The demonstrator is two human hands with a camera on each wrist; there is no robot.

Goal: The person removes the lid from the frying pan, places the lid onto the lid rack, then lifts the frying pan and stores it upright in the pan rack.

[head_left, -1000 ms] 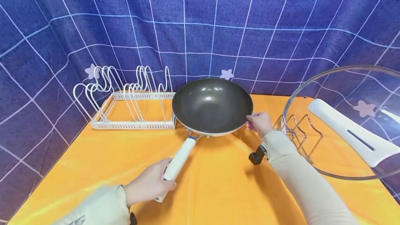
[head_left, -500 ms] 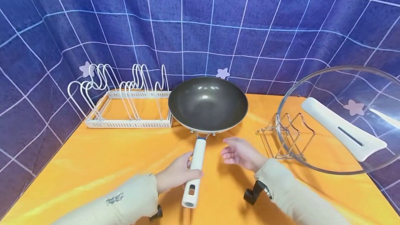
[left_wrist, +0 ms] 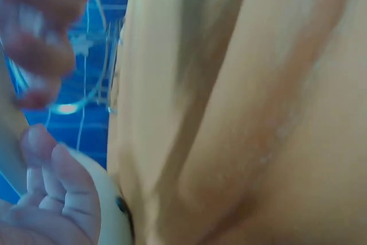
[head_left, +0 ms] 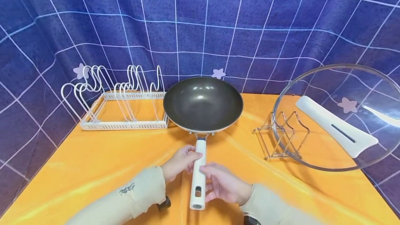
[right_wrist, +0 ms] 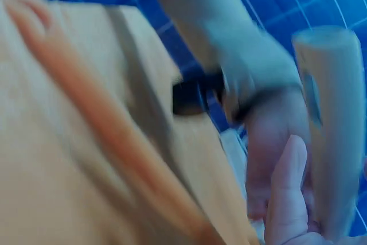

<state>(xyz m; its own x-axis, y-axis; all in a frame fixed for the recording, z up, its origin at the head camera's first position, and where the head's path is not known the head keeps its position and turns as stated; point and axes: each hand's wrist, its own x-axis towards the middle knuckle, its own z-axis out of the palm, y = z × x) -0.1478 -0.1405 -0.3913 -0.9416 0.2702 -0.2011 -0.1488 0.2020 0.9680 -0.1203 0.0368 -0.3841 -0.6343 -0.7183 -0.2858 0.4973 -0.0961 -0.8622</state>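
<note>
A dark-lined wok (head_left: 203,105) with a white underside stands at the middle of the table, its white handle (head_left: 199,181) pointing toward me. My left hand (head_left: 178,162) holds the upper part of the handle from the left, with the thumb laid across its top. Lower on the right side, my right hand (head_left: 225,184) is at the handle, its thumb touching the top edge. In the right wrist view, a straight finger of the right hand (right_wrist: 287,199) lies beside the handle (right_wrist: 338,130). The far sides of the fingers under the handle are hidden.
A white wire rack (head_left: 125,125) stands left of the wok, close to its rim. On the right, a small metal wire stand (head_left: 282,155) is next to a large glass lid (head_left: 312,165) with a white upright handle (head_left: 337,127). A blue curtain (head_left: 187,27) hangs behind the orange tabletop (head_left: 125,155).
My right hand has left the wok's right rim and come to the handle. The handle has swung rightward to point straight at me, and my left hand now sits higher on it.
</note>
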